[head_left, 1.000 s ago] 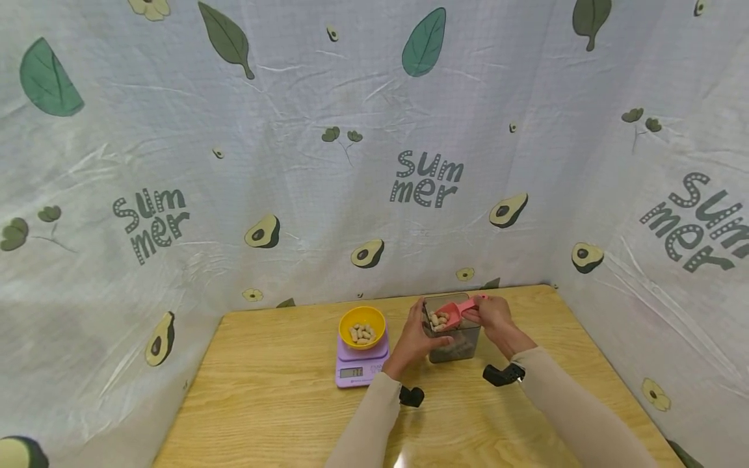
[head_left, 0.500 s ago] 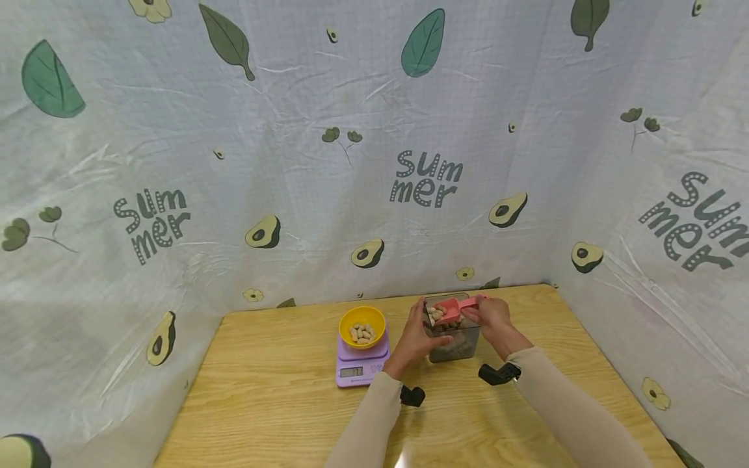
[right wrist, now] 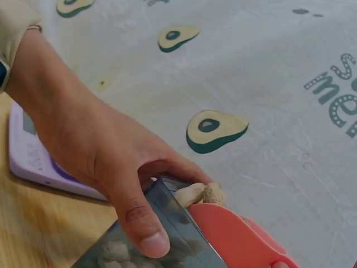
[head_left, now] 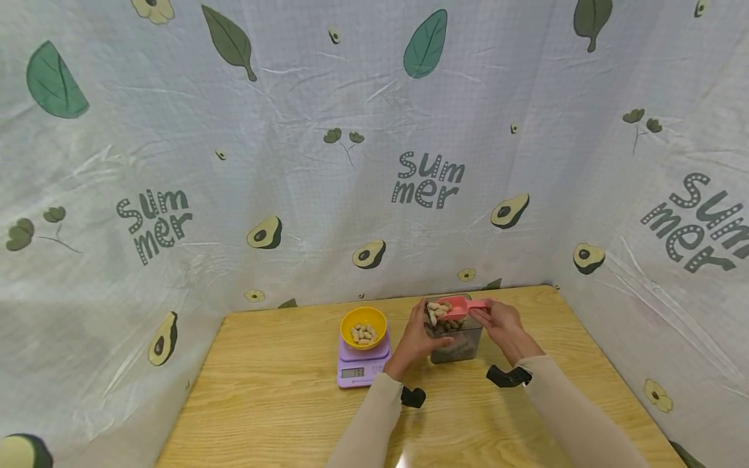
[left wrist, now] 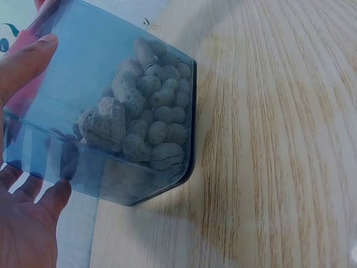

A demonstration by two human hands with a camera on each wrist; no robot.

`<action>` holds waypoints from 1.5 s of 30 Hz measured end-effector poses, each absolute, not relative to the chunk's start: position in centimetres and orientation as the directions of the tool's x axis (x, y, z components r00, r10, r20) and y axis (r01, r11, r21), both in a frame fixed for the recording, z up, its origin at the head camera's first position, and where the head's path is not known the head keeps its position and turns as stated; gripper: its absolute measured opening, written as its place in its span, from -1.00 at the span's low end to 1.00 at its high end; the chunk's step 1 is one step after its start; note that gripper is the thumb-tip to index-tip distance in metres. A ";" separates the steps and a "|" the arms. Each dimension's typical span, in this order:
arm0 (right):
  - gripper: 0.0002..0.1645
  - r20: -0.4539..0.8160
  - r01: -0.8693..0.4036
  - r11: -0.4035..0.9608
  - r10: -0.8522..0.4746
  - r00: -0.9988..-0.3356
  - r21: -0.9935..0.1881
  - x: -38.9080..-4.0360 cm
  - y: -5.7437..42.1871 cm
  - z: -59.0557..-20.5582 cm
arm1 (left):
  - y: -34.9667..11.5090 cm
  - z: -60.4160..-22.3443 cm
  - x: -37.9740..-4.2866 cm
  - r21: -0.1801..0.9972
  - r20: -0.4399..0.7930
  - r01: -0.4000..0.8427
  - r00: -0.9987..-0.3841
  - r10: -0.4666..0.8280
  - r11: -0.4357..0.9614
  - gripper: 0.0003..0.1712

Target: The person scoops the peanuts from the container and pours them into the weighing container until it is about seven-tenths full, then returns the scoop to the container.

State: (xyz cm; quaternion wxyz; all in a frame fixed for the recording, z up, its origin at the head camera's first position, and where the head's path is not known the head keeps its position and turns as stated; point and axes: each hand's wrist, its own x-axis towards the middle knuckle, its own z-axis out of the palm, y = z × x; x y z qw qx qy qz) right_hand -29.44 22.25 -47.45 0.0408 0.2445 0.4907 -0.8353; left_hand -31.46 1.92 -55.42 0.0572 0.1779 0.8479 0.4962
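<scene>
My left hand (head_left: 414, 341) grips the left side of a clear grey, square plastic container (head_left: 455, 351), thumb across its front wall. Unshelled peanuts (left wrist: 150, 111) fill the container's lower part, seen through its wall in the left wrist view. With my right hand (head_left: 504, 325) I hold a pink scoop (head_left: 458, 307) by its handle, over the container's mouth. Several peanuts (head_left: 439, 309) lie in the scoop, close to the fingers of my left hand. In the right wrist view, the scoop (right wrist: 231, 237) is beside the container's rim, and the left hand's thumb presses the wall.
Left of the container, a purple kitchen scale (head_left: 377, 370) bears a yellow bowl (head_left: 345, 320) with several peanuts inside. Both stand on a wooden table (head_left: 269, 377). A printed white sheet (head_left: 316, 214) hangs behind and at the sides.
My right hand has raised the scoop and drawn it slightly right, and its handle lies more level. The left hand and container have stayed in place.
</scene>
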 end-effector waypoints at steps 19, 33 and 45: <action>-0.37 -0.404 0.222 -0.652 0.140 -0.904 -0.725 -28.7 23.1 -46.3 | 1.2 -53.7 -30.9 0.860 0.128 0.289 -0.920 0.370 0.420 0.38; -0.60 -0.355 0.203 -0.681 0.088 -0.931 -0.703 -28.9 19.7 -43.3 | -5.0 -50.0 -28.8 0.778 0.306 0.400 -0.915 0.263 0.485 0.22; -0.66 -0.333 0.215 -0.636 0.070 -0.940 -0.741 -29.8 15.0 -43.5 | -11.5 -50.6 -28.7 0.780 0.292 0.326 -0.944 0.151 0.535 0.25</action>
